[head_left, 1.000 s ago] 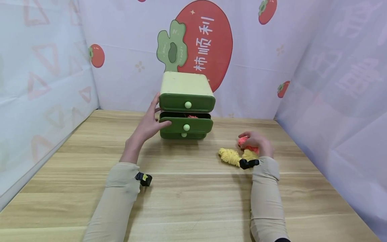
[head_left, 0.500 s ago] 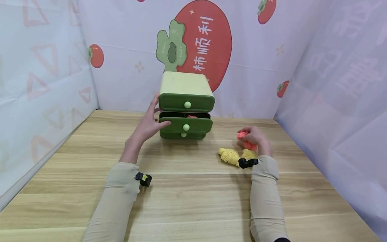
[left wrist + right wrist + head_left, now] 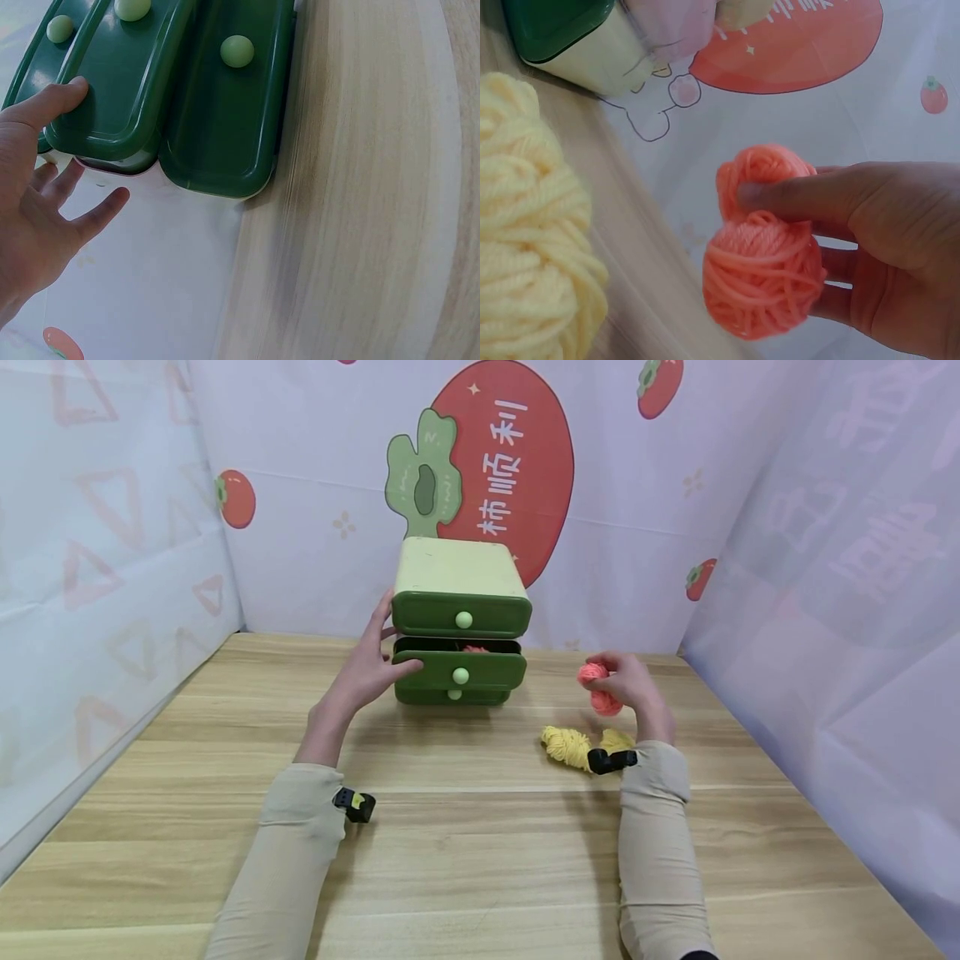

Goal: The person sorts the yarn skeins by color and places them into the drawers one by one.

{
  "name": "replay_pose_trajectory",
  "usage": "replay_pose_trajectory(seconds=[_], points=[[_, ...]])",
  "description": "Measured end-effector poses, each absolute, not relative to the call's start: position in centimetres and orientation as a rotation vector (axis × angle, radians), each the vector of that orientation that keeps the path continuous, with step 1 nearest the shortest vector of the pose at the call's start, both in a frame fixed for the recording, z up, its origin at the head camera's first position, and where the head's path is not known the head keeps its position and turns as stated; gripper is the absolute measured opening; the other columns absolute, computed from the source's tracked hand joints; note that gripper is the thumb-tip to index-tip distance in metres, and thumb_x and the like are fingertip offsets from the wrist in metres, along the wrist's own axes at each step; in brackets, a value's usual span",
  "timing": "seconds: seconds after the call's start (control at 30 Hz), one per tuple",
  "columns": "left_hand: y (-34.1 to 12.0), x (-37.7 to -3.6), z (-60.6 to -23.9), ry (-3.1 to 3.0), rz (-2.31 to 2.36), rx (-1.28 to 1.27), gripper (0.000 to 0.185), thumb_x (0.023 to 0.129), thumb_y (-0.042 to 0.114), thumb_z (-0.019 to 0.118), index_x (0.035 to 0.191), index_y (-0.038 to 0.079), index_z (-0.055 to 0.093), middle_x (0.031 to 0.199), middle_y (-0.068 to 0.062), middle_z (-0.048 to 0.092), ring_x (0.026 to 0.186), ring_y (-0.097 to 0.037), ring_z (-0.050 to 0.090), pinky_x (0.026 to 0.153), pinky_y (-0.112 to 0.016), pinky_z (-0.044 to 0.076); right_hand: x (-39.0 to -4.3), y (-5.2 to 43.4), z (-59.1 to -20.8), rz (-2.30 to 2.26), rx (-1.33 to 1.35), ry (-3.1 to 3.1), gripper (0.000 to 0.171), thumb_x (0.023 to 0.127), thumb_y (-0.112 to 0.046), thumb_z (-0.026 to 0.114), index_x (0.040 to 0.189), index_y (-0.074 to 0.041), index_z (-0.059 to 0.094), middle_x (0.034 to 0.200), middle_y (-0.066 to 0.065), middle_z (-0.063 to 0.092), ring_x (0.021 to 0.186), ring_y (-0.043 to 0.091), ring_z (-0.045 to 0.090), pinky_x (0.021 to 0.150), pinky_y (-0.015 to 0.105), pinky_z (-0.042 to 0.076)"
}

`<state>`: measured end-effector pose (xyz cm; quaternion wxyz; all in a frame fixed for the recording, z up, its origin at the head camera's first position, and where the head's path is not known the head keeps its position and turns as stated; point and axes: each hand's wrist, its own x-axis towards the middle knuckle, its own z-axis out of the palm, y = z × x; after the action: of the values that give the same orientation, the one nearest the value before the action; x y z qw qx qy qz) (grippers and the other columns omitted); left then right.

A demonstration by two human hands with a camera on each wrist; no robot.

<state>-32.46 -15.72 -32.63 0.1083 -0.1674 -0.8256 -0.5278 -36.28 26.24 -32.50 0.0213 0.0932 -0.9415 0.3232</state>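
A three-drawer cabinet (image 3: 461, 568) with a cream top stands at the back. Its green middle drawer (image 3: 487, 672) is pulled out part way, and some coral yarn (image 3: 475, 649) shows inside. My left hand (image 3: 363, 672) is at the cabinet's left side, thumb on the middle drawer's front; in the left wrist view its other fingers (image 3: 103, 214) spread beside the drawers. My right hand (image 3: 636, 681) pinches a skein of coral yarn (image 3: 761, 277) between thumb and fingers, raised over the table. The skein bulges at both ends and narrows at the thumb.
Two yellow yarn skeins lie on the wooden table (image 3: 480, 860): one yellow skein (image 3: 566, 747) left of the right wrist, another yellow skein (image 3: 617, 741) partly behind the wrist camera. Printed cloth walls (image 3: 622, 527) rise at the back and both sides.
My right hand has lifted the coral skein from beside the yellow yarn, moving up and slightly left. The left hand and the drawers stay as they were.
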Motion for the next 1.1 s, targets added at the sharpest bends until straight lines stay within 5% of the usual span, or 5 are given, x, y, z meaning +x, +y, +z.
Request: replay_pose_trajectory(seconds=[0.33, 0.77, 1.1], points=[[-15.0, -29.5, -29.9, -2.459, -1.575, -0.485, 0.105, 0.089, 0.009, 0.072, 0.161, 0.025, -0.002, 0.167, -0.009, 0.008, 0.147, -0.034, 0.031, 0.111, -0.062, 0.034, -36.1, 24.5, -31.4, 1.132, 0.365, -2.819, 0.043, 0.091, -0.016, 0.072, 0.131, -0.004, 0.062, 0.122, 0.023, 0.064, 0.101, 0.033, 0.065, 0.067, 0.023, 0.054], [-15.0, -29.4, -30.0, -2.451, -1.586, -0.493, 0.104, 0.090, 0.008, 0.072, 0.161, 0.025, -0.002, 0.167, -0.009, 0.007, 0.147, -0.034, 0.031, 0.112, -0.062, 0.033, -35.5, 22.8, -29.8, 1.078, 0.456, -2.731, 0.045, 0.092, -0.014, 0.071, 0.134, -0.005, 0.059, 0.123, 0.018, 0.063, 0.110, 0.033, 0.063, 0.083, 0.037, 0.055], [-15.0, -29.5, -30.1, -2.460, -1.568, -0.492, 0.109, 0.089, 0.009, 0.073, 0.160, 0.030, -0.006, 0.168, -0.007, 0.006, 0.148, -0.036, 0.030, 0.110, -0.064, 0.033, -35.1, 21.4, -29.3, 0.989, 0.580, -2.665, 0.037, 0.089, -0.015, 0.075, 0.124, -0.009, 0.067, 0.116, 0.014, 0.068, 0.105, 0.030, 0.064, 0.075, 0.033, 0.055]])
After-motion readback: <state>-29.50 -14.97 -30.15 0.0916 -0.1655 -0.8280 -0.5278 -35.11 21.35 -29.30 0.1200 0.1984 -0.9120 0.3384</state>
